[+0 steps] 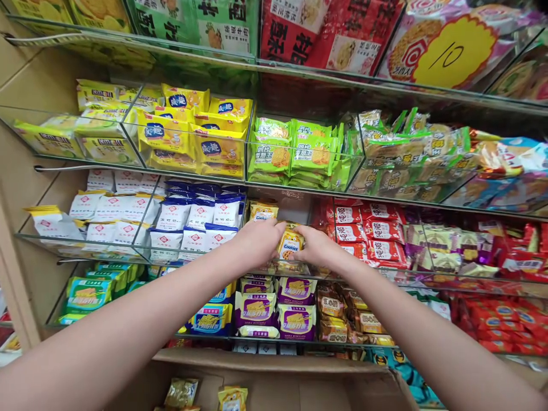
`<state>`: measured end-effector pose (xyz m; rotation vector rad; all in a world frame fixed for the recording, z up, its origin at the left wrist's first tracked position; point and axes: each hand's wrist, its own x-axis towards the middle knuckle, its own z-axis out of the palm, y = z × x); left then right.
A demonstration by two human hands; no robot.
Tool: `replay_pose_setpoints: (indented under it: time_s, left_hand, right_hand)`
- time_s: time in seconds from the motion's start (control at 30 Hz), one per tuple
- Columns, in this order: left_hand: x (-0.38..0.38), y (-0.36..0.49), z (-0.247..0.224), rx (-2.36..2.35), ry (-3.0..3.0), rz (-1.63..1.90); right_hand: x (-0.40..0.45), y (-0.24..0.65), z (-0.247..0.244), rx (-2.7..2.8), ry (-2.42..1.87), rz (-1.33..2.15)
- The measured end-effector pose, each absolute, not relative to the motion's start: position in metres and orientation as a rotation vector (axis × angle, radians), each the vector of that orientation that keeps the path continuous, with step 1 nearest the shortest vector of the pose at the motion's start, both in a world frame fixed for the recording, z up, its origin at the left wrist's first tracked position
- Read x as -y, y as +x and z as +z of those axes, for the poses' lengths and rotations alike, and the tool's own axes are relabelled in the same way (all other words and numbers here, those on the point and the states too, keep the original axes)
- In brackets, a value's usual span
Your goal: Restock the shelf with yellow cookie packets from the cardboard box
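Note:
A small yellow cookie packet (291, 246) is held between my two hands inside a glass-fronted shelf compartment. My left hand (260, 242) has its fingers closed at the packet's left edge. My right hand (317, 246) closes on its right edge, thumb and fingertips partly hidden. Just behind my left hand, another yellow cookie packet (262, 210) stands in the same compartment. Below my arms is an open cardboard box (338, 394). A cookie packet (232, 398) and a gold-wrapped packet (181, 393) lie inside it.
White-and-blue milk biscuit packets (199, 220) fill the compartment to the left. Red packets (381, 231) lie to the right, purple soda biscuits (295, 308) below. Green biscuit packets (310, 148) sit one shelf up. Glass dividers and shelf fronts surround my hands.

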<state>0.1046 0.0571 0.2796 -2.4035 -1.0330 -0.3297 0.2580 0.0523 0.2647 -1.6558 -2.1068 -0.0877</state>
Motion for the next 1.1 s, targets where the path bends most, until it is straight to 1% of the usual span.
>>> replay_pose_setpoints:
  time_s: [0.2, 0.4, 0.6, 0.77, 1.1]
  left_hand:
    - [-0.068, 0.104, 0.277, 1.025, -2.439, -0.305]
    - [-0.073, 0.101, 0.278, 1.016, -2.494, -0.280]
    - [-0.071, 0.102, 0.283, 1.045, -2.506, -0.260]
    - [-0.071, 0.104, 0.293, 1.077, -2.567, -0.222]
    - [-0.060, 0.106, 0.289, 1.020, -2.558, -0.569]
  right_hand:
    - [-0.052, 0.261, 0.266, 2.164, -1.617, -0.123]
    - [-0.054, 0.265, 0.265, 2.001, -1.729, 0.027]
    - [-0.062, 0.271, 0.259, 2.093, -1.612, 0.080]
    - [-0.066, 0.270, 0.263, 2.196, -1.530, 0.027]
    - [-0.065, 0.274, 0.259, 2.138, -1.530, 0.122]
